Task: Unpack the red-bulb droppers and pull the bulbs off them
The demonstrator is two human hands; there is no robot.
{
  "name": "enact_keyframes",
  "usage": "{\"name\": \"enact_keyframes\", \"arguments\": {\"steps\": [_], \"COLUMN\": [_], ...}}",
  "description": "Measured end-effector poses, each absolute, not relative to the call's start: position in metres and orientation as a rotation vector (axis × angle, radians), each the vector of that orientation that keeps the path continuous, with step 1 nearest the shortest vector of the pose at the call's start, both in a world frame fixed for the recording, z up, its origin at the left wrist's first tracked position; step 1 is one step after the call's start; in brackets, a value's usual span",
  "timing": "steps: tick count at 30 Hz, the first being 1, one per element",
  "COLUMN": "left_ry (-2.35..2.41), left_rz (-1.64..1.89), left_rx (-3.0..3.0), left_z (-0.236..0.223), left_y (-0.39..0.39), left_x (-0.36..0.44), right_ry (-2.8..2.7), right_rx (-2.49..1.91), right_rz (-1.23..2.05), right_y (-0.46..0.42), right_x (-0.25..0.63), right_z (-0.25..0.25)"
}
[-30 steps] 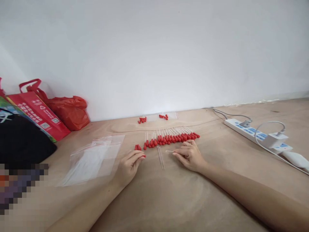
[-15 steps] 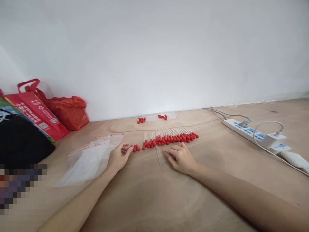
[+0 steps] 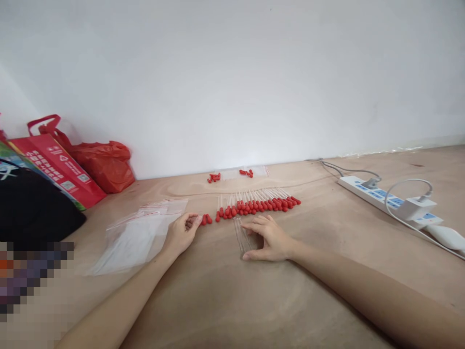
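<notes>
My left hand (image 3: 182, 230) rests on the table with thumb and forefinger pinched together, a bit of red rubber bulb showing at the fingertips. Just right of it lie a couple of loose red rubber bulbs (image 3: 207, 219). My right hand (image 3: 269, 237) has its thumb and fingers spread apart over a few thin clear glass tubes (image 3: 240, 236), and its fingertips are at or on them. Beyond both hands stretches a row of droppers (image 3: 261, 205), red bulbs towards me and clear tubes pointing to the wall.
Flat zip bags (image 3: 134, 237) lie left of my left hand. Near the wall are small piles of red bulbs (image 3: 214, 178) and another clear bag (image 3: 259, 170). At right runs a white power strip (image 3: 381, 196) with cables; at left stand red bags (image 3: 105, 165) and a black bag (image 3: 39, 208).
My right hand has spread its thumb away from its fingers, towards me, along the glass tubes. The left hand keeps its pinch beside the loose bulbs.
</notes>
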State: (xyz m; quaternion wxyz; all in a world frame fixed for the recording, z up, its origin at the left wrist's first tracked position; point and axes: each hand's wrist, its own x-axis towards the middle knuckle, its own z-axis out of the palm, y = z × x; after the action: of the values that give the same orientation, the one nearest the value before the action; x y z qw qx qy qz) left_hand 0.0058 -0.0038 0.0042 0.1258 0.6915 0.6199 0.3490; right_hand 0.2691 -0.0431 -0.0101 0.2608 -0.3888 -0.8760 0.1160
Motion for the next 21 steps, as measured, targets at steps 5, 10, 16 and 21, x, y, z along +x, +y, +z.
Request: {"name": "enact_keyframes", "arguments": {"steps": [5,10,16,21], "left_ry": [1.804,1.81,1.863,1.774], "left_rz": [1.008,0.979,1.029,1.132], "left_rx": [2.02,2.027,2.162,2.608], "left_z": [0.005,0.002,-0.003,-0.002], "left_y": [-0.004,-0.001,-0.001,-0.007], "left_x": [0.006,0.005,0.001,0.018], "right_ry": [-2.447,-2.62,-2.552,-2.513], "right_rx": [-0.993,-0.956,-1.028,-1.032], "right_rz": [0.297,0.213,0.237,0.236], "right_y": [-0.04,-0.039,-0.038,-0.038], "right_x": [0.268,0.259,0.258,0.258], "right_z": [-0.006,-0.002,-0.003,-0.006]}}
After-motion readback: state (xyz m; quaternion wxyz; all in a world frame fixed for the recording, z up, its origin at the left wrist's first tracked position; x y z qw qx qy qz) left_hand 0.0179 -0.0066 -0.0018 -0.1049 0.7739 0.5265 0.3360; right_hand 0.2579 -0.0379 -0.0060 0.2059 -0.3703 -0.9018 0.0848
